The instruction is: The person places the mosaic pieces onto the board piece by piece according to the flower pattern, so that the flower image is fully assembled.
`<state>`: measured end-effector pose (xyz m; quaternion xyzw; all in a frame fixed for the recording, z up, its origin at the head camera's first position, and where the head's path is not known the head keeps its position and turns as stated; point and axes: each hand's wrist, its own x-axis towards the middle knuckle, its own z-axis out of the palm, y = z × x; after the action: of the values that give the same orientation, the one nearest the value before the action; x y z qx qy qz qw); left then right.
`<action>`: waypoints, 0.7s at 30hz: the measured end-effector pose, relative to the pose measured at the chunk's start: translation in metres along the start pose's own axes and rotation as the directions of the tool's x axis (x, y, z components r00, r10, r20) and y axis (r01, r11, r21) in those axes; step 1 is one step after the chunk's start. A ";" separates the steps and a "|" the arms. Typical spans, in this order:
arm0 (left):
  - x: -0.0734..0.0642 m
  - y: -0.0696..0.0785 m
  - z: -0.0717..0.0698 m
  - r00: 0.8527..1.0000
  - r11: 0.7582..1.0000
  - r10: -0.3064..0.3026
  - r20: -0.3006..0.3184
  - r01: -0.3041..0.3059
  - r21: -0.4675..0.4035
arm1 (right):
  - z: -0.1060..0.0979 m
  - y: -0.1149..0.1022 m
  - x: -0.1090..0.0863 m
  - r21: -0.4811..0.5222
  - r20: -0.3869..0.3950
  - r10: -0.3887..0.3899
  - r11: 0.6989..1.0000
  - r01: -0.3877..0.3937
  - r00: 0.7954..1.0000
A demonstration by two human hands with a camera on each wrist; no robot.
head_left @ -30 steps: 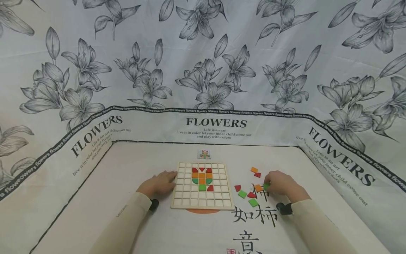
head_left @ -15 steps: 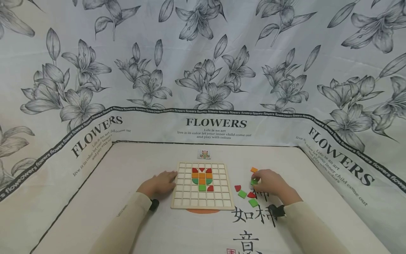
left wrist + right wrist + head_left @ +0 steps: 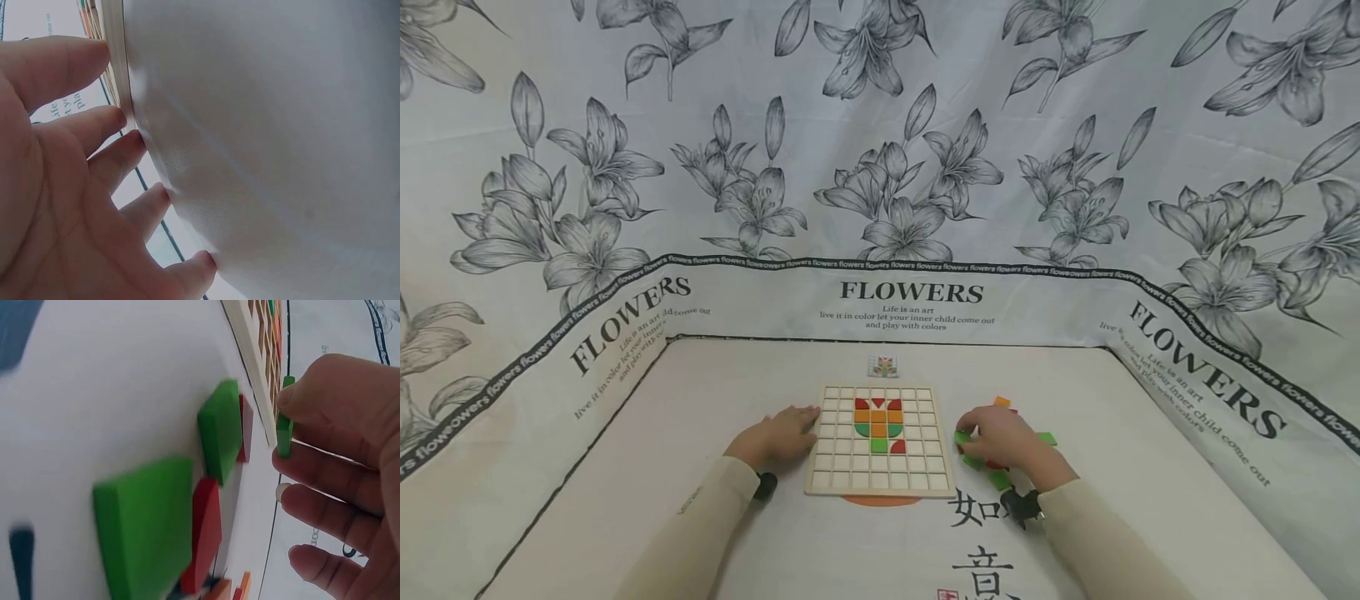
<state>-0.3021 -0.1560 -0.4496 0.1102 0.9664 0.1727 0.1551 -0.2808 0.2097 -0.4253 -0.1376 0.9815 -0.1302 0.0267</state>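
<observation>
I see that the right hand (image 3: 1003, 440) has swept leftward over the loose pieces (image 3: 1000, 481), bringing the pinched green piece (image 3: 962, 436) near the right edge of the board (image 3: 917, 481). The black wristband (image 3: 1019, 504) and sleeve (image 3: 1097, 533) have shifted left too. Another green tile (image 3: 1047, 438) now shows where the hand was a second ago.

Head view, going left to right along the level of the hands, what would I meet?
Bare left hand, square pale wooden grid board, pinched flat green tile, bare right hand, loose flat green tile.
</observation>
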 end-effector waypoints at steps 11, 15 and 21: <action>-0.001 -0.001 0.002 1.000 1.000 -0.007 -0.008 0.007 -0.007 | 0.011 -0.028 0.004 0.085 0.015 -0.089 0.993 0.087 0.996; 0.000 -0.001 0.002 1.000 1.000 -0.008 -0.007 0.008 -0.005 | 0.014 -0.034 0.007 0.085 0.025 -0.139 0.987 0.137 0.990; 0.001 -0.002 0.002 1.000 1.000 -0.007 -0.006 0.007 0.015 | 0.019 -0.041 0.012 0.040 0.019 -0.220 0.975 0.219 0.975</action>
<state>-0.3024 -0.1568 -0.4520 0.1073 0.9686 0.1651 0.1519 -0.2795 0.1636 -0.4331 -0.2461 0.9573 -0.1493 0.0263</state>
